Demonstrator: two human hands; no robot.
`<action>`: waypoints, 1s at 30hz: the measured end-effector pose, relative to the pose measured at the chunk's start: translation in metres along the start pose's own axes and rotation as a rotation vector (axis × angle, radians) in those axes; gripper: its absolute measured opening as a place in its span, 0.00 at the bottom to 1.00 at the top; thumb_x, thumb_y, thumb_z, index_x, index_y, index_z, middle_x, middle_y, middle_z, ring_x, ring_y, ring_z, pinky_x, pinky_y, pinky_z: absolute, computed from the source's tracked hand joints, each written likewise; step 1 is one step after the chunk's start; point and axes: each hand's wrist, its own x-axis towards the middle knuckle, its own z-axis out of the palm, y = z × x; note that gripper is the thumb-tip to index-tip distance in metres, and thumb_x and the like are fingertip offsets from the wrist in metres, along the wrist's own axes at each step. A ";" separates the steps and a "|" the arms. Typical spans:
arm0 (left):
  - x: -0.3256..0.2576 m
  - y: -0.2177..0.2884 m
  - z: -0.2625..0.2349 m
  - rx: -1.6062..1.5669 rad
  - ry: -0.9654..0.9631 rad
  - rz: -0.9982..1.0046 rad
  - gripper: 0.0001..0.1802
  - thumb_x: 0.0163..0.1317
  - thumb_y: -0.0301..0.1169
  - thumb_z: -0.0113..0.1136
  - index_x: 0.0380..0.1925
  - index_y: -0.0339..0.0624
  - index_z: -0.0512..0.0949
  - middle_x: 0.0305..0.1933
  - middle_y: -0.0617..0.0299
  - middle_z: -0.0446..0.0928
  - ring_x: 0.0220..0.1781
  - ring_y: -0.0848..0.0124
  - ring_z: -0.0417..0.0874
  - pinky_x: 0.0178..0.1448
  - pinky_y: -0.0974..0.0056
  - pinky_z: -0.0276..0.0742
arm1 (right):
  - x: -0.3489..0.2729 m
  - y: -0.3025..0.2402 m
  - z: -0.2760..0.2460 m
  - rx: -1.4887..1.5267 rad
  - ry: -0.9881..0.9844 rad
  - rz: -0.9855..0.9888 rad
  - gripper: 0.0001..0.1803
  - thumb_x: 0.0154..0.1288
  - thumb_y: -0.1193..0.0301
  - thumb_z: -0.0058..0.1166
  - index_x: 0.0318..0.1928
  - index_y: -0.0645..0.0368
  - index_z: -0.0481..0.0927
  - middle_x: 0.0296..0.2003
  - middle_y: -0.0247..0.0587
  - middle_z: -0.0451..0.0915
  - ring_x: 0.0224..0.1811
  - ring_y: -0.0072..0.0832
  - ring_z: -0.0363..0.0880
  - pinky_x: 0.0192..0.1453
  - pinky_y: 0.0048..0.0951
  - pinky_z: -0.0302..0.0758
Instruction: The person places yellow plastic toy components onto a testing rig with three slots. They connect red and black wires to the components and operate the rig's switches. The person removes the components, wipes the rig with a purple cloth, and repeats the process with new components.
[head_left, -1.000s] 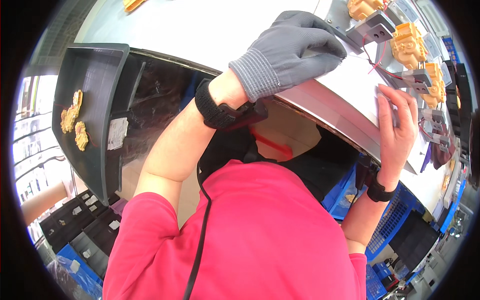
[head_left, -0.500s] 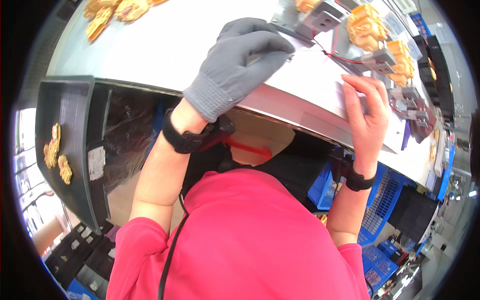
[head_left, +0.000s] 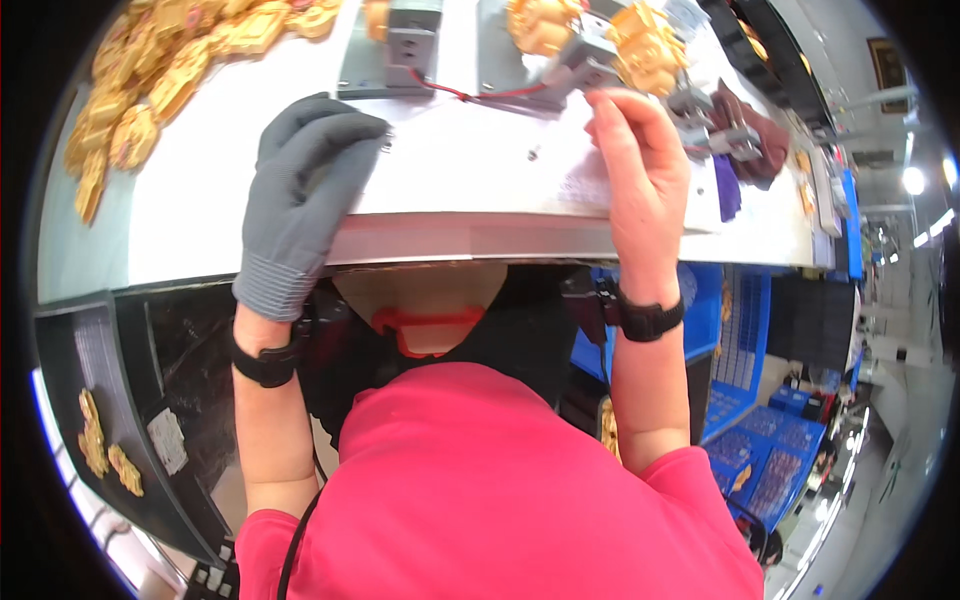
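Observation:
My left hand (head_left: pixel 312 190), in a grey knit glove, is closed in a pinch above the white table at the left. A small shiny metal piece (head_left: pixel 387 143) shows at its fingertips, too small to name. My bare right hand (head_left: pixel 645 170) has thumb and fingers drawn together beside a grey block (head_left: pixel 590 62); whatever they may hold is hidden. A red and black wire (head_left: pixel 465 97) runs from that block to another grey block (head_left: pixel 414 45) farther left. Yellow moulded figures (head_left: pixel 648 48) stand by the blocks. Another tiny piece (head_left: pixel 532 155) lies on the table between my hands.
Many golden ornate parts (head_left: pixel 180 85) are heaped at the far left. A dark tray (head_left: pixel 75 350) with a few golden parts sits at the left, below table height. Brown cloth (head_left: pixel 765 135) and a purple strip (head_left: pixel 727 188) lie at the right. Blue crates (head_left: pixel 740 340) stand lower right.
The view has turned, bringing more of the golden heap into sight. My right hand has come up to the grey block at the wire's end. My left hand keeps its pinch.

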 end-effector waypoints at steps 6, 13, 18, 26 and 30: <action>0.001 0.000 0.000 0.082 -0.002 0.054 0.10 0.65 0.28 0.61 0.44 0.38 0.83 0.53 0.58 0.74 0.57 0.66 0.76 0.62 0.63 0.74 | 0.000 0.002 -0.003 -0.012 0.018 -0.019 0.09 0.73 0.73 0.57 0.48 0.65 0.81 0.40 0.32 0.84 0.41 0.15 0.77 0.48 0.17 0.73; 0.000 0.000 -0.001 0.085 0.001 0.034 0.10 0.65 0.28 0.60 0.44 0.37 0.83 0.53 0.58 0.75 0.58 0.65 0.76 0.62 0.63 0.74 | -0.002 0.005 -0.001 -0.074 -0.007 -0.014 0.09 0.72 0.71 0.59 0.47 0.63 0.82 0.39 0.32 0.84 0.39 0.14 0.79 0.46 0.18 0.75; -0.001 0.002 0.000 0.069 -0.006 0.033 0.10 0.65 0.28 0.61 0.45 0.37 0.83 0.53 0.58 0.75 0.58 0.66 0.77 0.62 0.63 0.74 | -0.001 0.012 -0.002 -0.206 -0.091 -0.108 0.08 0.69 0.70 0.62 0.43 0.61 0.84 0.35 0.32 0.84 0.36 0.16 0.81 0.43 0.19 0.77; 0.000 -0.002 0.000 0.123 0.006 0.055 0.10 0.66 0.27 0.60 0.45 0.37 0.83 0.53 0.58 0.75 0.58 0.65 0.76 0.63 0.63 0.72 | -0.002 0.011 -0.002 -0.197 -0.062 -0.094 0.08 0.69 0.70 0.62 0.43 0.62 0.84 0.34 0.33 0.84 0.36 0.17 0.81 0.42 0.21 0.77; 0.001 -0.001 0.000 0.135 0.000 0.067 0.10 0.66 0.27 0.60 0.44 0.37 0.83 0.53 0.58 0.75 0.58 0.66 0.76 0.62 0.63 0.72 | -0.001 0.012 -0.002 -0.218 -0.072 -0.121 0.07 0.67 0.72 0.62 0.42 0.61 0.84 0.33 0.34 0.82 0.36 0.21 0.81 0.43 0.21 0.77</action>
